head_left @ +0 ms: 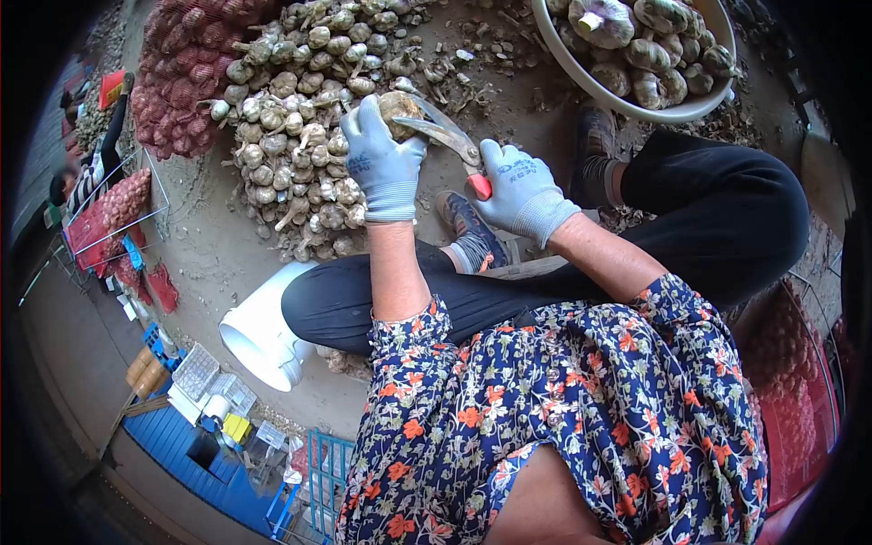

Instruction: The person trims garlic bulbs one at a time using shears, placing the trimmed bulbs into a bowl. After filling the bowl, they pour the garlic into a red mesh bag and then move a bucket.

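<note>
Both hands wear pale grey work gloves. My left hand (381,163) is closed around a garlic bulb (396,111), held up over the heap. Red-handled shears (445,136) are gripped in my right hand (518,186); their blades are apart and reach to the bulb's side. Part of the handles is hidden by the glove. Beneath and beyond my left hand lies a big pile of garlic bulbs (291,163) with dry stems and roots. A round pale tub (581,82) of garlic bulbs stands at the upper right, beyond my right hand.
Full red mesh sacks (182,73) stand left of the pile. A white bucket (263,327) lies tipped beside my knee. Dry skins and stem scraps (463,77) litter the ground. Another person (86,177) is at far left, near a sack on a metal frame (113,213).
</note>
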`<state>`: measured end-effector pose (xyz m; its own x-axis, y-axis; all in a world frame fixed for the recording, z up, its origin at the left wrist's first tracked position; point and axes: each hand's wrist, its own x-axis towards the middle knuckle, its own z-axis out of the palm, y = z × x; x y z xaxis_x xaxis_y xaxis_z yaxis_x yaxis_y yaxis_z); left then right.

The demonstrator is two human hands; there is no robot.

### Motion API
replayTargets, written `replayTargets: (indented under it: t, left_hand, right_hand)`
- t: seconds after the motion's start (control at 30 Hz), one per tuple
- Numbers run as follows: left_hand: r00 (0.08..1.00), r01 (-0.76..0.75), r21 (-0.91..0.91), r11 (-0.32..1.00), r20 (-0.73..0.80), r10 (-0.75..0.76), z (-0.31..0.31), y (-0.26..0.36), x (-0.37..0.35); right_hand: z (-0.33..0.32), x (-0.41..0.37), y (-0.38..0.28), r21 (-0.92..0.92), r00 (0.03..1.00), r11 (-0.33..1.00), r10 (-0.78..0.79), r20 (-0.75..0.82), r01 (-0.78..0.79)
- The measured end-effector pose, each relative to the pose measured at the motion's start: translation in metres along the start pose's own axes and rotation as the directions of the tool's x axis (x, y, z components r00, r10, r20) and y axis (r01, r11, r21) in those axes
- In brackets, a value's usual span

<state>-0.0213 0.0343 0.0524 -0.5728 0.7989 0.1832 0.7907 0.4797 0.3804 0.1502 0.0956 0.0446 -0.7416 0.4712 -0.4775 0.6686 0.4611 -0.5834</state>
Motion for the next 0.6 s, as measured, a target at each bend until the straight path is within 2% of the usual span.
replayTargets:
  t: [0.17,0.27,0.43,0.5,0.53,0.57,0.6]
  left_hand:
    - [0.985,-0.124,0.000,0.992,-0.123,0.123,0.021,-0.007,-0.008]
    - [0.982,-0.046,-0.084,0.995,-0.186,0.030,0.031,-0.011,-0.013]
    - [0.989,-0.001,-0.153,0.988,-0.144,-0.022,0.035,-0.011,-0.012]
    - [0.988,0.086,-0.380,0.921,-0.084,-0.127,0.036,-0.012,-0.013]
    - [0.980,0.171,-0.512,0.842,0.004,-0.197,0.035,-0.015,-0.013]
    - [0.980,0.167,-0.510,0.844,-0.010,-0.200,0.034,-0.018,-0.015]
    - [0.948,0.263,-0.729,0.632,0.073,-0.309,0.028,-0.017,-0.015]
  right_hand:
    - [-0.005,-0.001,-0.007,-0.012,0.997,0.999,0.053,0.057,-0.052]
    - [-0.005,0.002,-0.007,-0.040,0.990,0.995,0.090,0.109,-0.086]
    - [0.006,0.016,0.016,0.059,0.983,0.991,0.109,0.144,-0.119]
    - [0.011,0.018,0.024,0.091,0.986,0.985,0.138,0.094,-0.147]
    - [0.010,0.017,0.027,0.139,0.981,0.972,0.182,0.063,-0.189]
    - [0.009,0.018,0.030,0.187,0.974,0.956,0.224,0.031,-0.226]
    - [0.005,0.015,0.028,0.172,0.975,0.959,0.218,0.047,-0.223]
